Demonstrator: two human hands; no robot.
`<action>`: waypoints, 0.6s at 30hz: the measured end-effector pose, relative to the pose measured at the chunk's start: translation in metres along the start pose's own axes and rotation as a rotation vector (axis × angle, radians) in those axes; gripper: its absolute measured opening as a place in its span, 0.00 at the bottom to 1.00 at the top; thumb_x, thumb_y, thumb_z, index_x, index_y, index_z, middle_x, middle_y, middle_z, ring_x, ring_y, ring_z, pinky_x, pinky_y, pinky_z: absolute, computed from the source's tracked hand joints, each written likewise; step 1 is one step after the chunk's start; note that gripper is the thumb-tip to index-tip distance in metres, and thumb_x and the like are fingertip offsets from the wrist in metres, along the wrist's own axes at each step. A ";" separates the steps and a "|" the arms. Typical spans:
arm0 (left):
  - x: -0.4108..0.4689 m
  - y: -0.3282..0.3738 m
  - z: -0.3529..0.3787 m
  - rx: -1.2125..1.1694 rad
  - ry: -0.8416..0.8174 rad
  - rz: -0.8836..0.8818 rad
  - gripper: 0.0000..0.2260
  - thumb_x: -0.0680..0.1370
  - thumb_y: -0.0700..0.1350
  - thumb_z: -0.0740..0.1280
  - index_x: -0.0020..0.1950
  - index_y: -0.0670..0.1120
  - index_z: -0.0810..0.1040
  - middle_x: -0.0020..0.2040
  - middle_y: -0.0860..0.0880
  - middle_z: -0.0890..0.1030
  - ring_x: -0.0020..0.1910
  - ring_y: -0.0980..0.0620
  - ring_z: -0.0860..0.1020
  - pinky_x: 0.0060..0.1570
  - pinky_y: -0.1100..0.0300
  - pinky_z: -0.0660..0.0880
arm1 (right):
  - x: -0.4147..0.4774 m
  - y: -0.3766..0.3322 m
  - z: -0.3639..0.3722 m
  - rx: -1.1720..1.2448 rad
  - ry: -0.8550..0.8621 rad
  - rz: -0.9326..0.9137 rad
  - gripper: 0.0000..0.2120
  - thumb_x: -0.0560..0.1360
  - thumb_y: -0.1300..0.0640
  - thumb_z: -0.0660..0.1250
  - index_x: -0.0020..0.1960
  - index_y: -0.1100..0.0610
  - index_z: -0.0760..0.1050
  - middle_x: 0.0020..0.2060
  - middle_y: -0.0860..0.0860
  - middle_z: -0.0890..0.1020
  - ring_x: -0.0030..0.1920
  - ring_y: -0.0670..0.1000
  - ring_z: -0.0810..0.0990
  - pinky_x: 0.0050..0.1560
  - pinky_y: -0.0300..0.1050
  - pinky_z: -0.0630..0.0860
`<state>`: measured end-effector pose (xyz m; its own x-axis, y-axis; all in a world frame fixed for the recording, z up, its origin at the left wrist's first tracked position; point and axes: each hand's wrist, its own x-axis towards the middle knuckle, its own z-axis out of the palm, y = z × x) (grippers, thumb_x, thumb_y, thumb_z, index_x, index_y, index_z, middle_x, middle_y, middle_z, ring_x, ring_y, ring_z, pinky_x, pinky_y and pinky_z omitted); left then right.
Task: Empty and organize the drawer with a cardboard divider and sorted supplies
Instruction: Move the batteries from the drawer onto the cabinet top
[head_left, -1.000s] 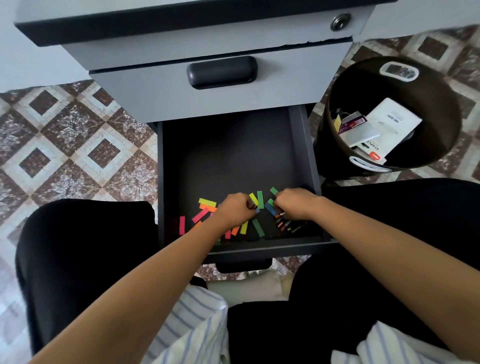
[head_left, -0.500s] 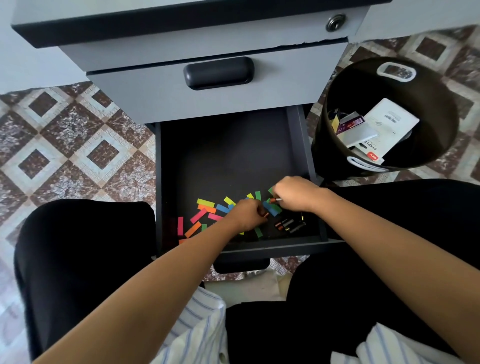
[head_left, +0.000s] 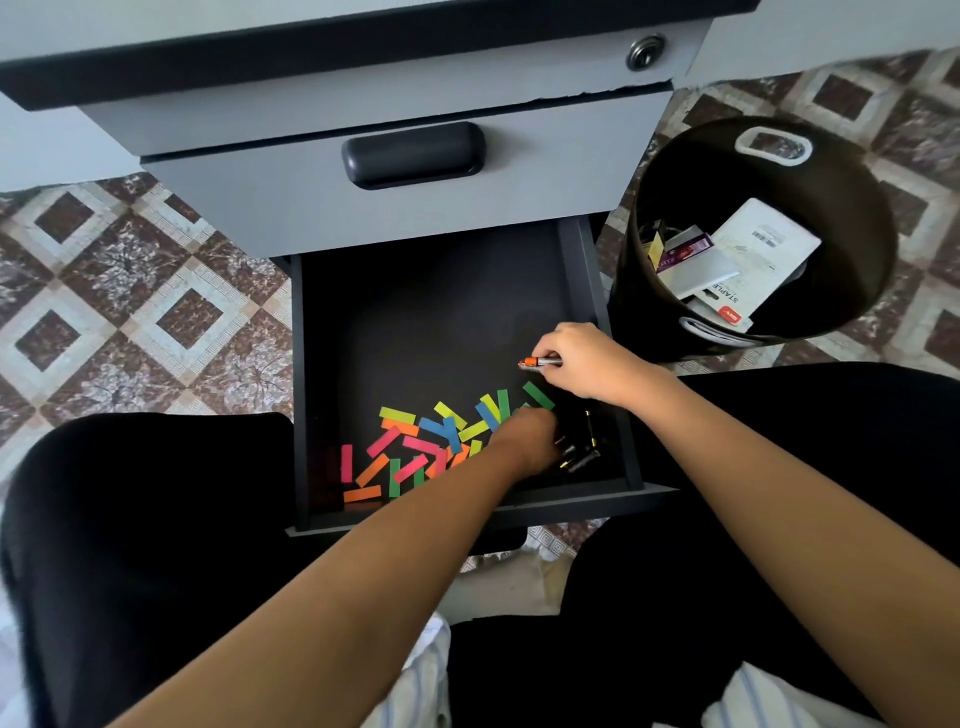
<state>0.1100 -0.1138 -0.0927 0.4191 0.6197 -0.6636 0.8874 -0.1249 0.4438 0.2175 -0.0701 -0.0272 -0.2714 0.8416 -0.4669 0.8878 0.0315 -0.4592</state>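
Patterned floor tiles (head_left: 156, 312) surround a grey cabinet (head_left: 260, 208) whose bottom drawer (head_left: 581, 270) is pulled open toward the seated person. Inside it we see coloured paper strips (head_left: 410, 452) scattered across the front, and a few small dark cylinders (head_left: 582, 457), perhaps batteries, in the front right corner. The right hand (head_left: 587, 364) pinches 1 orange-tipped cylinder (head_left: 537, 362) above the drawer floor, near the right wall. The left hand (head_left: 527, 439) reaches down among the strips, just beside the dark cylinders. Its fingers are hidden under the knuckles, so we cannot tell whether they hold anything. A black bin (head_left: 872, 218) with packaging (head_left: 753, 249) in it stands on the floor to the right. We judge the emptying well along but unfinished. So light a pinch could let the cylinder slip and roll to the back, and a sweeping left forearm could scatter or crease the strips.
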 end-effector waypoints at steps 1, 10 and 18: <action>0.000 0.000 -0.001 0.006 -0.002 0.001 0.09 0.78 0.41 0.63 0.54 0.37 0.77 0.51 0.38 0.79 0.51 0.41 0.77 0.45 0.55 0.72 | -0.001 -0.001 -0.001 0.009 0.009 -0.002 0.09 0.77 0.61 0.62 0.52 0.60 0.80 0.48 0.56 0.77 0.47 0.57 0.77 0.48 0.48 0.74; -0.016 0.000 -0.041 -0.326 0.082 -0.045 0.10 0.77 0.43 0.65 0.52 0.38 0.81 0.48 0.42 0.81 0.43 0.48 0.78 0.43 0.60 0.73 | -0.008 -0.017 -0.025 0.289 0.212 -0.014 0.10 0.75 0.59 0.65 0.55 0.58 0.80 0.47 0.53 0.83 0.48 0.52 0.80 0.49 0.46 0.75; -0.076 -0.001 -0.136 -0.698 0.334 -0.008 0.04 0.77 0.41 0.66 0.49 0.44 0.80 0.35 0.50 0.78 0.32 0.56 0.72 0.32 0.64 0.70 | -0.030 -0.059 -0.076 0.504 0.456 -0.099 0.12 0.76 0.59 0.65 0.58 0.58 0.79 0.35 0.38 0.76 0.32 0.32 0.73 0.38 0.26 0.67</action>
<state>0.0508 -0.0550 0.0394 0.2347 0.8333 -0.5006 0.5172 0.3290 0.7901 0.2015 -0.0566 0.0710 -0.0607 0.9941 -0.0900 0.5557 -0.0412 -0.8303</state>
